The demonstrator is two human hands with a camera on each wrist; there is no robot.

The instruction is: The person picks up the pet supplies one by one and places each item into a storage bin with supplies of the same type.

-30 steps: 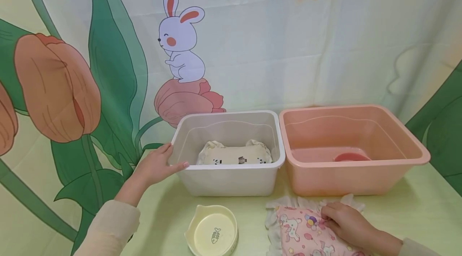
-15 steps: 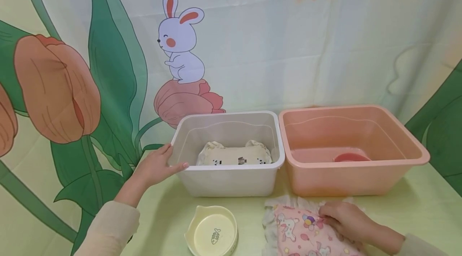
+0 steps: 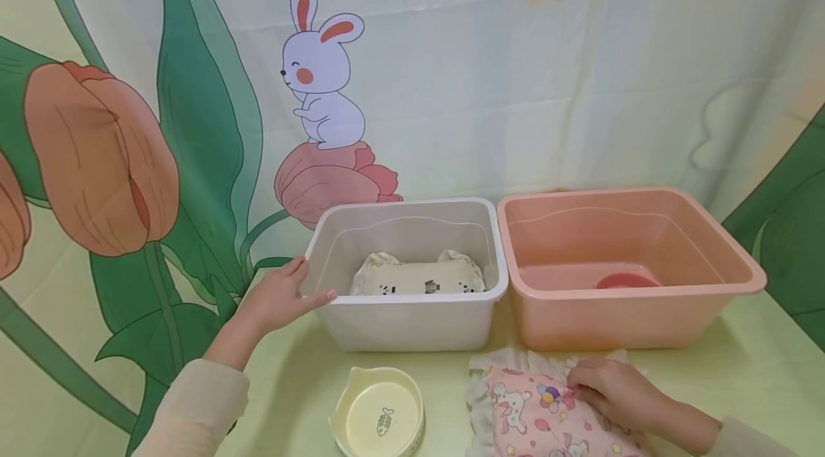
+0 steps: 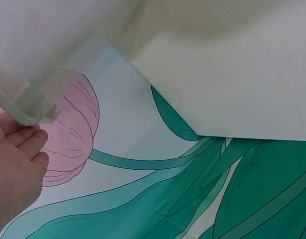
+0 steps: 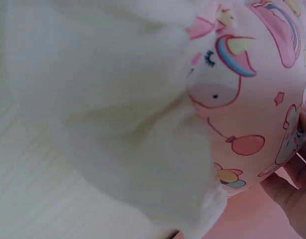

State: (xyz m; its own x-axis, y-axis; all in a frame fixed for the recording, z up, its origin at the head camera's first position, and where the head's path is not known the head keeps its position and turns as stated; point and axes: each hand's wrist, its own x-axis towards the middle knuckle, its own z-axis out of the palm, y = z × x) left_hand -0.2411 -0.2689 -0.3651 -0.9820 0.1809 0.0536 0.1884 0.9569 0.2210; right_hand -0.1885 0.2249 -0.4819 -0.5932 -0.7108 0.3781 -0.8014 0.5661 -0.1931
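My left hand (image 3: pixel 276 296) grips the front left corner of a white plastic tub (image 3: pixel 412 324), its thumb on the front rim. In the left wrist view the fingertips (image 4: pixel 39 137) curl against the rim's underside. A cream pillow (image 3: pixel 412 275) printed with small animal faces lies inside this tub. Lower right, my right hand (image 3: pixel 621 392) pinches a pink pillow (image 3: pixel 531 414) with unicorns, balloons and a white ruffled edge, which rests on the table. The right wrist view shows the fingers (image 5: pixel 284 191) at the pillow's far side; the frame edge cuts off the rest of that hand.
A pink plastic tub (image 3: pixel 619 317) stands right beside the white one, with a red round object (image 3: pixel 628 281) partly visible inside. A cream cat-eared bowl (image 3: pixel 380 417) with a fishbone print sits in front on the pale green table (image 3: pixel 283 385). A printed curtain (image 3: pixel 451 99) hangs behind.
The right hand and the pink pillow have shifted slightly to the left. The left hand and both tubs stay where they were.
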